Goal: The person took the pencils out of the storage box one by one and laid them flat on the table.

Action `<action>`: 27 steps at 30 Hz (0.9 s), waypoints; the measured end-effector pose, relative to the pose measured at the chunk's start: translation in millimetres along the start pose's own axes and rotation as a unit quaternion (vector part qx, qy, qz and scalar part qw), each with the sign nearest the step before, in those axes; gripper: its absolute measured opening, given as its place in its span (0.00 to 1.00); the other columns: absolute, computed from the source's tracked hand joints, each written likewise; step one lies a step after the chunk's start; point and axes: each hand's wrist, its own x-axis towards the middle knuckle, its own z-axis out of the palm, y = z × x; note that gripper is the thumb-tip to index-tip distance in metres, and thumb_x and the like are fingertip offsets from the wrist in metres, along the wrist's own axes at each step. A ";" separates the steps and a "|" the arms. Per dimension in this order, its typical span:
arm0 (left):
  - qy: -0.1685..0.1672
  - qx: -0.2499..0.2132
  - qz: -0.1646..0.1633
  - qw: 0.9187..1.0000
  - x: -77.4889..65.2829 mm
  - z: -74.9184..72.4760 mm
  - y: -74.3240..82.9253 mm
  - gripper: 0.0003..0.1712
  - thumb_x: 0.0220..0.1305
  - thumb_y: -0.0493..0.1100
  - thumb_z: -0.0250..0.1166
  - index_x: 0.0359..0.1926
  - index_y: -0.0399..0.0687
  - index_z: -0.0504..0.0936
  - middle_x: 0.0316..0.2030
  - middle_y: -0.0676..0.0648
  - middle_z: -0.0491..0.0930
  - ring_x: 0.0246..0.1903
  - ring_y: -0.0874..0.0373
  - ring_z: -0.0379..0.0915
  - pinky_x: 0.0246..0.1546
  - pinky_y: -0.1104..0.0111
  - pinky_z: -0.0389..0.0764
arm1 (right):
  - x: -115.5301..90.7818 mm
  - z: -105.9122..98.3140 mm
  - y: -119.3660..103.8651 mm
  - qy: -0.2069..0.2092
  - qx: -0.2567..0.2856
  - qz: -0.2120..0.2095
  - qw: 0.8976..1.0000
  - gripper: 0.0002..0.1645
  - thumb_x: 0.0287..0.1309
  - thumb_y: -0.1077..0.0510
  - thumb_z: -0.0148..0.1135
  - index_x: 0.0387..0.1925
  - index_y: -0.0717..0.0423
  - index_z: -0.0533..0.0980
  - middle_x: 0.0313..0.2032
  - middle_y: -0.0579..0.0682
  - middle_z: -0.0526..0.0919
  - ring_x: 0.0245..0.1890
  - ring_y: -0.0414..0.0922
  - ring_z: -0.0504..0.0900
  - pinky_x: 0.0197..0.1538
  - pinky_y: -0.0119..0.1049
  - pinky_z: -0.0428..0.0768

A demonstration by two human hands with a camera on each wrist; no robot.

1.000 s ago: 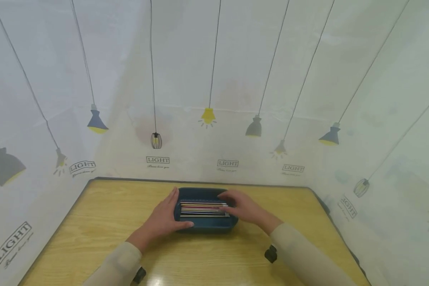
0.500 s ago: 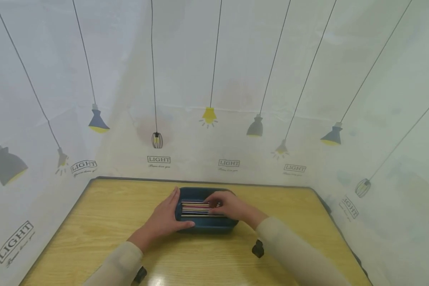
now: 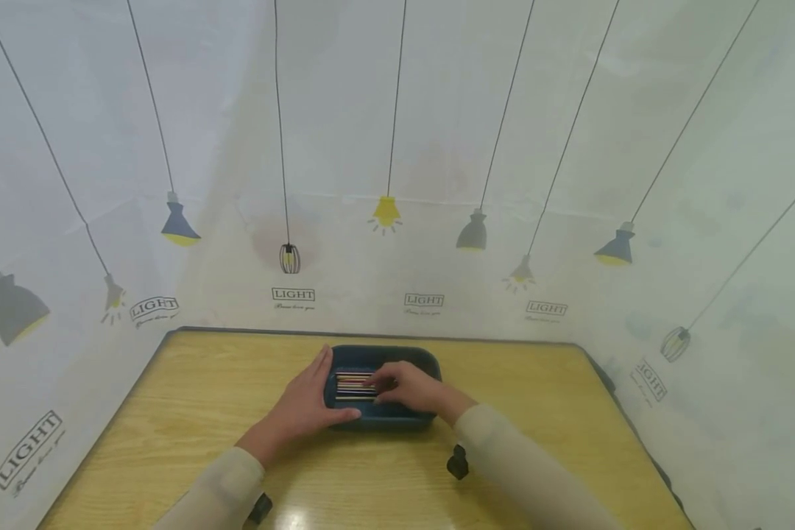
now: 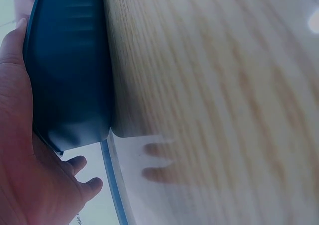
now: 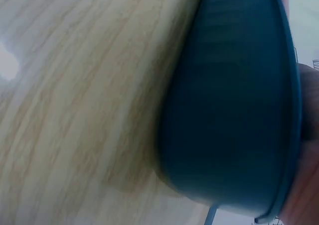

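Backdrop: white sheet (image 3: 344, 132) on three sides, printed lamps (image 3: 386, 212) on long cords, grey, blue and yellow, "LIGHT" labels (image 3: 293, 295) below.
Counter: yellowish wood grain (image 3: 199, 412), dark edge along the back; bright glare (image 3: 291, 520) at the near side.
Sleeves: pale, long (image 3: 517, 464), one coming in from each side at the bottom.
Bin: dark blue, rounded corners (image 3: 394, 425), upright on the counter near the back edge, long side across. Both wrist views show its outer wall.
Left hand: (image 3: 305, 397) on the bin's left end, fingers straight along the end wall, thumb out on the near rim. Thumb and fingers well apart, bracing rather than clamped.
Right hand: (image 3: 411, 386) reaching in over the bin's right end, fingers loosely bent above the sticks, thumb and fingertips apart. Can't tell if they touch the sticks; right wrist view is blurred, wall hides the fingertips.
Sticks: several, thin, pale, red and dark (image 3: 354, 386), lying side by side lengthwise in the bin; right ends hidden under the right hand.
Wrist pieces: small, black (image 3: 458, 462), one at each sleeve.
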 end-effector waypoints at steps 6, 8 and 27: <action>-0.001 -0.003 0.001 1.000 0.5 0.9 -0.2 0.83 0.58 0.83 0.73 0.89 0.35 0.41 0.89 0.37 0.39 0.86 0.35 0.45 0.81 0.40 0.60 | 3.9 4.0 2.2 -0.011 -0.042 -0.009 0.999 0.21 0.67 0.65 0.79 0.60 0.58 0.88 0.48 0.49 0.90 0.47 0.37 0.86 0.54 0.35 0.85; -0.002 -0.003 0.000 1.000 0.3 0.8 0.0 0.83 0.58 0.83 0.73 0.89 0.36 0.41 0.89 0.37 0.39 0.86 0.35 0.45 0.81 0.40 0.60 | 5.2 5.1 4.4 -0.012 -0.054 -0.017 0.998 0.21 0.66 0.64 0.79 0.60 0.58 0.89 0.48 0.48 0.90 0.46 0.36 0.85 0.53 0.34 0.85; -0.005 -0.013 -0.011 1.000 -2.4 -2.8 4.8 0.82 0.59 0.80 0.75 0.90 0.37 0.40 0.89 0.38 0.38 0.86 0.35 0.45 0.81 0.41 0.60 | 11.5 9.8 4.7 -0.036 -0.096 0.020 0.995 0.18 0.63 0.63 0.82 0.54 0.51 0.92 0.50 0.43 0.90 0.52 0.38 0.86 0.60 0.37 0.84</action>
